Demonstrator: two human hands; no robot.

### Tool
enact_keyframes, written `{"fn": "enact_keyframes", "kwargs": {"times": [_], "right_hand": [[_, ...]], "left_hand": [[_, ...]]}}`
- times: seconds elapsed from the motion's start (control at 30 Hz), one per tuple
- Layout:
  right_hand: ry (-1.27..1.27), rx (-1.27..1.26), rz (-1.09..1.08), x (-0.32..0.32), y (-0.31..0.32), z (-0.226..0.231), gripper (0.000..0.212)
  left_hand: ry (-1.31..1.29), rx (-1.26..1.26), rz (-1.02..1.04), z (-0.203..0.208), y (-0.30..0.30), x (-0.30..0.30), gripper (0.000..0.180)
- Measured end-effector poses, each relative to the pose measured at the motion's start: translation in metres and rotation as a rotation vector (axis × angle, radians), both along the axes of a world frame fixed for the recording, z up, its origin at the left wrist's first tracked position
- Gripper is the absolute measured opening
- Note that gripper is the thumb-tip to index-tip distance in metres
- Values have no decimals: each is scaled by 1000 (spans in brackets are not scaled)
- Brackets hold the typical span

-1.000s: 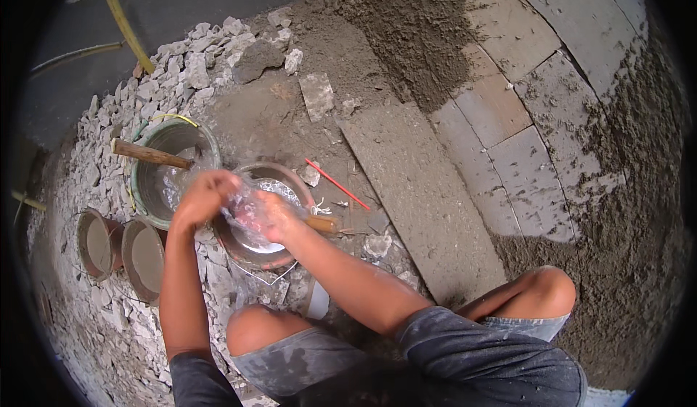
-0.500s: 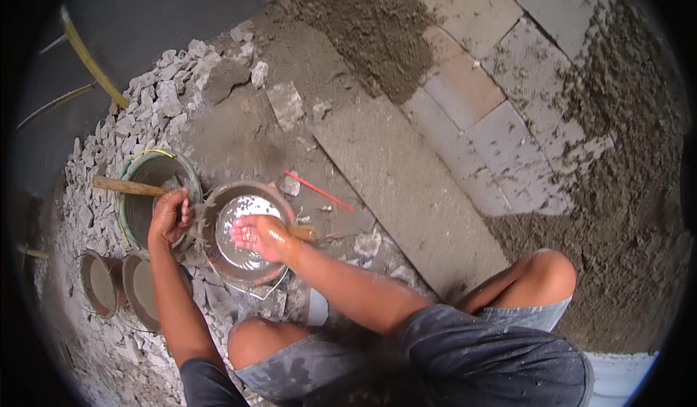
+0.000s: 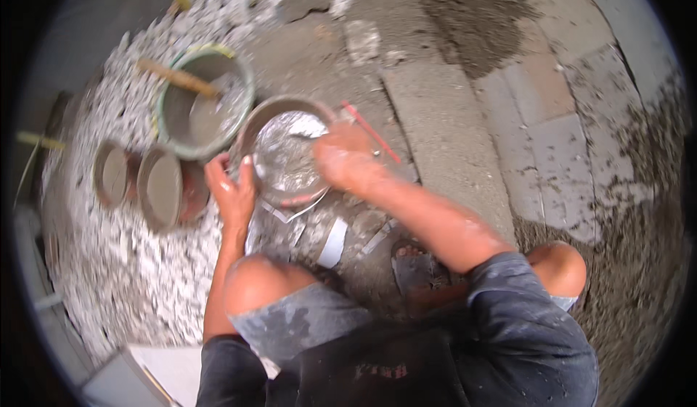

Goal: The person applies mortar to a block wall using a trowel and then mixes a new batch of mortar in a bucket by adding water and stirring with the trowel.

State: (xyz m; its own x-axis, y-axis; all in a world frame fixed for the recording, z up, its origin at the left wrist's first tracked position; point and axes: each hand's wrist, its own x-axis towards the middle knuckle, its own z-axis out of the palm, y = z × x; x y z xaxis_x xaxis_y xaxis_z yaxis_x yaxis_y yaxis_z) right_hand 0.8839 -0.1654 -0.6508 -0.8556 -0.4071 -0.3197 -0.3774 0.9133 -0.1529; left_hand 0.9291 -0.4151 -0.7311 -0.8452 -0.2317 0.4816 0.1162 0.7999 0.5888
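Note:
A round reddish-brown bucket (image 3: 253, 120) of glossy, cloudy water stands in front of me. My left hand (image 3: 231, 189) is at its lower left rim, thumb against the edge and fingers apart from the thumb. Over the right rim, my right hand (image 3: 347, 159) is closed round the handle of a trowel (image 3: 303, 137), blurred by motion. The trowel's grey shank reaches into the water; its blade is hidden there. Behind on the left, a green bucket (image 3: 164, 120) touches or nearly touches the brown one. A wooden handle (image 3: 178, 79) leans out of it over grey contents.
Two smaller buckets (image 3: 161, 189) of grey mix stand on white rubble (image 3: 131, 276) at left. A red stick (image 3: 372, 132) lies right of the brown bucket. Beyond are a concrete strip (image 3: 450, 131), paving slabs (image 3: 555, 153) and wet mortar (image 3: 472, 7). My knees flank the near side.
My right hand has gone from open and cupped over the water to closed on the trowel. The left has dropped from the green bucket to the brown one's rim. The view has shifted.

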Motion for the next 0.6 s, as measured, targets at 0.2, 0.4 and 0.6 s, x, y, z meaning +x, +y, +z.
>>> {"fn": "enact_keyframes", "kwargs": {"times": [0.2, 0.4, 0.6], "right_hand": [[-62, 77, 51, 23, 29, 23, 24], [303, 200, 164, -2, 39, 84, 23], [-14, 330, 281, -14, 26, 40, 18]], "left_hand": [[-732, 847, -24, -62, 8, 32, 52], [-722, 1113, -35, -50, 19, 42, 51], [-699, 1390, -321, -32, 52, 52, 47]]}}
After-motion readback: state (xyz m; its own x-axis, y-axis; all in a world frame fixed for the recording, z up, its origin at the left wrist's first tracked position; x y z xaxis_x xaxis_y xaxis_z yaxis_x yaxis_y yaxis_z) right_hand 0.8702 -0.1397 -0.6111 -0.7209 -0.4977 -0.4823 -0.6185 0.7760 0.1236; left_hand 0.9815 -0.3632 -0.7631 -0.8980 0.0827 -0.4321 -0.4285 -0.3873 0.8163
